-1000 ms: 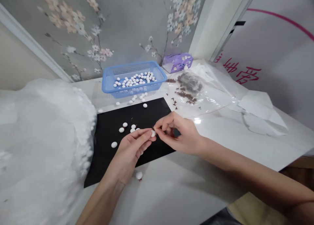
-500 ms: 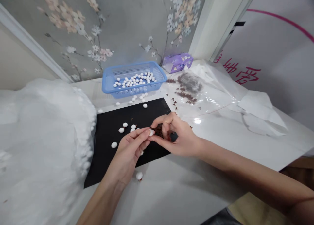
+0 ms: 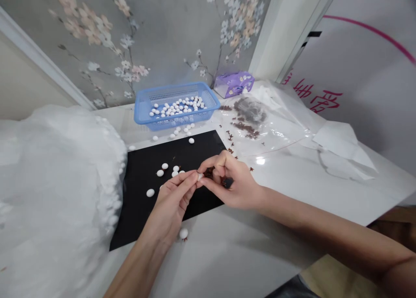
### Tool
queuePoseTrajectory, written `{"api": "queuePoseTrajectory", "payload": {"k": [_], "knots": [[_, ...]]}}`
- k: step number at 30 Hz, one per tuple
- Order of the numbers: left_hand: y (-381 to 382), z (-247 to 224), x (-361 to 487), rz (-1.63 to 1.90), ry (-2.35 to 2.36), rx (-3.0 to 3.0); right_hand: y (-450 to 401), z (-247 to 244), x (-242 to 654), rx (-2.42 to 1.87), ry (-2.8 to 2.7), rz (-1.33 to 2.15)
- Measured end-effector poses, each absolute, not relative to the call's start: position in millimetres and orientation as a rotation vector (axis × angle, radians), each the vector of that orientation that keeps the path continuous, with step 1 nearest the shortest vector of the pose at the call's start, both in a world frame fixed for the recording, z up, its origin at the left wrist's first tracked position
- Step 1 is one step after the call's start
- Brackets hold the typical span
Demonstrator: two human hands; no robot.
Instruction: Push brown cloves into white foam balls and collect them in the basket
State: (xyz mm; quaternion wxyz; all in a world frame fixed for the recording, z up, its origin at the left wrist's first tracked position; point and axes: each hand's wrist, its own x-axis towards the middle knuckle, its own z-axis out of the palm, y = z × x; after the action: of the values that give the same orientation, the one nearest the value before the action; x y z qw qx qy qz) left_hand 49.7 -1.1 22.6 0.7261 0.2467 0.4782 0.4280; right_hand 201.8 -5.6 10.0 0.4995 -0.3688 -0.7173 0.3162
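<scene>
Over the black mat [image 3: 139, 220], my left hand [image 3: 177, 194] pinches a small white ball [image 3: 200, 176] between thumb and fingertips. My right hand [image 3: 232, 181] meets it from the other side, thumb and index fingertip closed at the same ball; any brown piece between them is too small to tell. Small brown pieces [image 3: 209, 172] lie in a pile partly hidden behind my right hand. Several white balls [image 3: 160, 173] rest on the mat left of my hands. One white ball with a brown piece under it [image 3: 183, 233] sits on the white table in front of the mat.
A blue basket [image 3: 177, 120] with several white balls stands behind the mat, loose balls beside it. A large bag of white balls [image 3: 58, 194] fills the left. Behind on the right are a purple tissue pack [image 3: 234, 84] and a clear bag [image 3: 279, 133] with brown pieces.
The view has shifted slightly. My right fingertips have closed in further on the white ball, which now shows less between my hands.
</scene>
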Motion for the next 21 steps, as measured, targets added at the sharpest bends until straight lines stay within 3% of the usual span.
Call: {"api": "queuePoseTrajectory", "payload": {"k": [15,21], "knots": [[2,28,40,0.903,1.093,0.813,1,19,204,-0.83,-1.606,1.024],[15,40,17,0.923,1.45,1.261,23,23,208,-1.031,-1.67,1.168]]}}
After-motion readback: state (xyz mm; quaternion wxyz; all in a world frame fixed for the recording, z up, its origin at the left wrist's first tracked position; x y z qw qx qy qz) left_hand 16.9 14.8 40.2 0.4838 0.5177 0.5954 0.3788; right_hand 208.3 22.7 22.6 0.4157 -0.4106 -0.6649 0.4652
